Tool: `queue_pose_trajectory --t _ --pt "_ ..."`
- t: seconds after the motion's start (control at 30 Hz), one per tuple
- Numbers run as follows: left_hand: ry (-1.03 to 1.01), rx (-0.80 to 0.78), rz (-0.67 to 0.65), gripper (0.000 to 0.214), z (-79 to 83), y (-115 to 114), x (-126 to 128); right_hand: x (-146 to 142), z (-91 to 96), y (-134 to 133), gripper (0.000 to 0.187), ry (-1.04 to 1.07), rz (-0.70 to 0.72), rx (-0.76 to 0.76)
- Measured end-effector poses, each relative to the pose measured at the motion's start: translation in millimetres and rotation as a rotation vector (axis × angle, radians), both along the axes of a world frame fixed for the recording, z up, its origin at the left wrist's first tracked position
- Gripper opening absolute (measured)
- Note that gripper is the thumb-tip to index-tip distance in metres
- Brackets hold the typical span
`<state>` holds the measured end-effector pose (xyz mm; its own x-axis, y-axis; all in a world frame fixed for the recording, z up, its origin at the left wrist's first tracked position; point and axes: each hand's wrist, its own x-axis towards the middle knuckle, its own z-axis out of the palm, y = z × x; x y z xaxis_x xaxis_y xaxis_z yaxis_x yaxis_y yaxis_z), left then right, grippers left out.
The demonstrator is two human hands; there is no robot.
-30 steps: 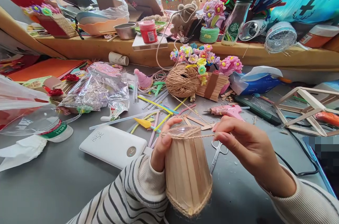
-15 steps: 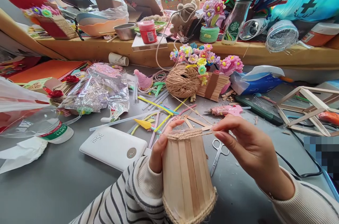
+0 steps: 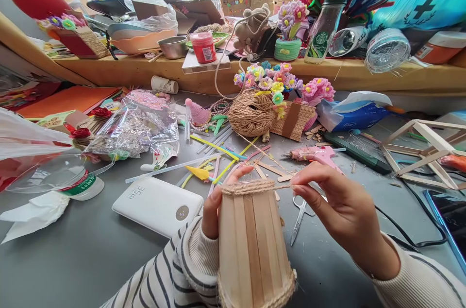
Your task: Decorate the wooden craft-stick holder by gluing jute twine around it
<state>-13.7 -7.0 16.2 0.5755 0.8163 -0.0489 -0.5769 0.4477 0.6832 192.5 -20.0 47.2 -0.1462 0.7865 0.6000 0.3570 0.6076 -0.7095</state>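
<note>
My left hand (image 3: 214, 206) is wrapped round a cup clad in wooden sticks (image 3: 253, 245), held tilted over the grey table near the front edge. Jute twine (image 3: 247, 187) rings the cup's far rim, and another band runs round its near end. My right hand (image 3: 337, 206) pinches the twine strand just right of that rim, pulling it taut. The strand leads back to a ball of jute twine (image 3: 251, 114) at the table's middle.
Small scissors (image 3: 301, 215) lie under my right hand, a pink glue gun (image 3: 316, 154) beyond. A white power bank (image 3: 158, 206) sits left. Plastic bags (image 3: 134, 123), straws, loose sticks, a stick frame (image 3: 424, 152), a phone (image 3: 453, 218) and a cluttered wooden ledge (image 3: 145, 67) surround the work.
The cup has turned in my left hand and sunk lower in view. The twine now lies tighter around the rim, with my right hand still pulling the strand.
</note>
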Motion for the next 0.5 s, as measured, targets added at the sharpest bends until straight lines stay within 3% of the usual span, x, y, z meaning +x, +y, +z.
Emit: queue_pose_trajectory --t 0.1,0.23,0.5 --pt "-0.008 -0.088 0.01 0.076 1.5 -0.6 0.9 -1.3 -1.1 0.1 0.011 0.012 -0.01 -0.001" --pt "-0.033 -0.142 0.007 0.068 2.1 -2.7 1.0 -3.6 -1.7 0.4 0.011 0.018 -0.017 0.013" --pt "-0.011 -0.139 -0.01 0.06 3.1 -1.9 0.0 -6.6 -1.9 -0.1 0.008 0.016 -0.016 0.02"
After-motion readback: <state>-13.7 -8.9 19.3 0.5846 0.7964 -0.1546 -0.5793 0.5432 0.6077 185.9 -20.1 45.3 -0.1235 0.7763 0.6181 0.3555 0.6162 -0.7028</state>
